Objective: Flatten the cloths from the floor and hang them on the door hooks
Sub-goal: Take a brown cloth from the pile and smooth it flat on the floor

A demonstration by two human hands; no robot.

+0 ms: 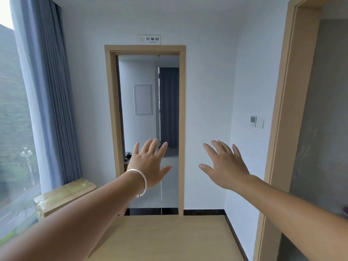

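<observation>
Both arms reach forward at chest height with fingers spread and nothing in them. My left hand [150,162], with a silver bangle on its wrist, is held up in front of an open doorway [145,49] with a tan frame. My right hand [224,164] is held up in front of the white wall to the right of that doorway. No cloth and no door hooks are in view.
A wrapped cardboard box [64,196] sits low on the left by a big window with grey curtains [50,91]. A second tan door frame [278,129] stands close on the right. A wall switch panel [257,121] hangs between the doorways. Light wooden floor [169,238] lies ahead.
</observation>
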